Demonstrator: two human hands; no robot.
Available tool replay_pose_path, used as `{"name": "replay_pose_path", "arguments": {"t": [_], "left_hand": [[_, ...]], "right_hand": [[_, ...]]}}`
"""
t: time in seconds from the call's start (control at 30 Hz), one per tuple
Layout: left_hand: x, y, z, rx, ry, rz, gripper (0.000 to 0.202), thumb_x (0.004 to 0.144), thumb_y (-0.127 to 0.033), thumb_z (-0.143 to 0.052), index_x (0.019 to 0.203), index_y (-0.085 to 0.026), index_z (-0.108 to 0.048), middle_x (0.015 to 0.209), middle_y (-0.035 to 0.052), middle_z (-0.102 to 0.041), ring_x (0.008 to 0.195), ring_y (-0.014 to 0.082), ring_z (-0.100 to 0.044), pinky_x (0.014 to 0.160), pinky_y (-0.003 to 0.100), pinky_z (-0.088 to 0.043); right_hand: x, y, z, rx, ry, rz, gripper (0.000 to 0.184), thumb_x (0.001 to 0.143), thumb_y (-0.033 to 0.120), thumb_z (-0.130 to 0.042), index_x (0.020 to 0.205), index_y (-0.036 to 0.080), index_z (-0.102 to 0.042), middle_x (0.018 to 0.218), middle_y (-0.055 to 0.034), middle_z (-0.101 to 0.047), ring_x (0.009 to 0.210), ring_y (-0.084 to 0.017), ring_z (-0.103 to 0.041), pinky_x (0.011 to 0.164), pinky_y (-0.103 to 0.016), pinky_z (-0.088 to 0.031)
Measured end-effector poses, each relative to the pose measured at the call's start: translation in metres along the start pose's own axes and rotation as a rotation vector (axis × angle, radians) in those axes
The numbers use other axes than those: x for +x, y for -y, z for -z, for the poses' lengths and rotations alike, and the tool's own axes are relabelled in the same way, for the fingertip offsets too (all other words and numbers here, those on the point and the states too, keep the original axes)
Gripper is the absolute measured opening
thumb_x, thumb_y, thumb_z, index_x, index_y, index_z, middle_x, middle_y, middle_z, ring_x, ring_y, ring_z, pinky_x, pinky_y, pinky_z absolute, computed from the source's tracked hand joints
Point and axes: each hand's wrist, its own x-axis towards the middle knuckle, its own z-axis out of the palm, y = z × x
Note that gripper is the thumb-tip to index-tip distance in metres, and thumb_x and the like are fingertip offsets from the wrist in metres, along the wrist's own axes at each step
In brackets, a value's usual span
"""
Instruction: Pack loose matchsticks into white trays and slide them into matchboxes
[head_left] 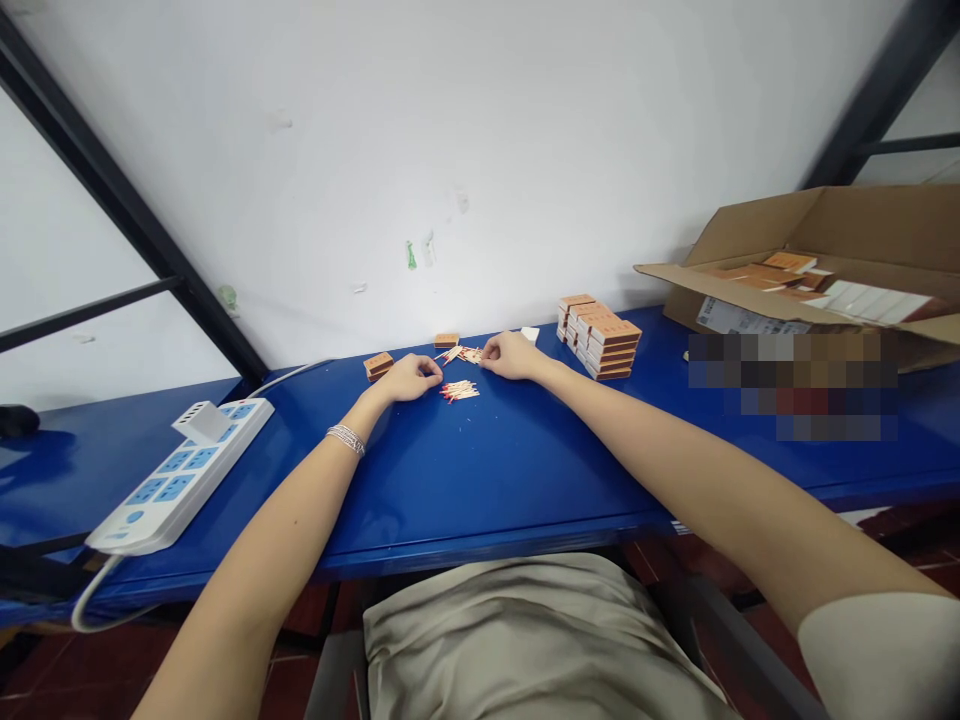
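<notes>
Both my arms reach far out over a blue table (480, 470). My left hand (409, 379) rests on the table with its fingers curled and pinched near a loose match (451, 353). My right hand (512, 355) is curled too, its fingertips on a small scatter of matches (471, 353). A little pile of red-tipped matches (459, 391) lies on the table between and just in front of both hands. Small orange matchboxes lie close by: one (378, 365) left of my left hand, another (447, 340) behind the matches.
A stack of several orange matchboxes (600, 335) stands right of my right hand. An open cardboard box (825, 260) with more boxes sits at the far right. A white power strip (180, 470) lies at the left, its cable trailing off the edge. The white wall stands right behind.
</notes>
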Motion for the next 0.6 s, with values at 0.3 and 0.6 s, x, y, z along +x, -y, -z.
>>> {"name": "replay_pose_path", "arguments": {"t": [0.3,0.6], "left_hand": [[0.000,0.000,0.000,0.018,-0.007,0.001,0.013,0.074,-0.025,-0.067,0.082,-0.014,-0.069,0.062,0.0013,-0.065,0.056,0.0125,-0.055,0.062,0.026,-0.046],[0.000,0.002,0.001,0.049,0.007,-0.003,0.015,0.077,-0.024,-0.064,0.087,-0.014,-0.069,0.063,0.0006,-0.065,0.054,0.0111,-0.053,0.059,0.024,-0.043]], "right_hand": [[0.000,0.012,-0.008,-0.091,-0.035,-0.018,0.018,0.082,0.018,-0.056,0.087,0.016,-0.073,0.092,-0.0097,-0.075,0.088,-0.023,-0.067,0.080,-0.030,-0.045],[-0.009,0.021,0.013,0.202,0.123,0.112,0.017,0.081,0.018,-0.059,0.088,0.012,-0.074,0.083,-0.0056,-0.074,0.070,-0.013,-0.063,0.065,-0.020,-0.044]]}}
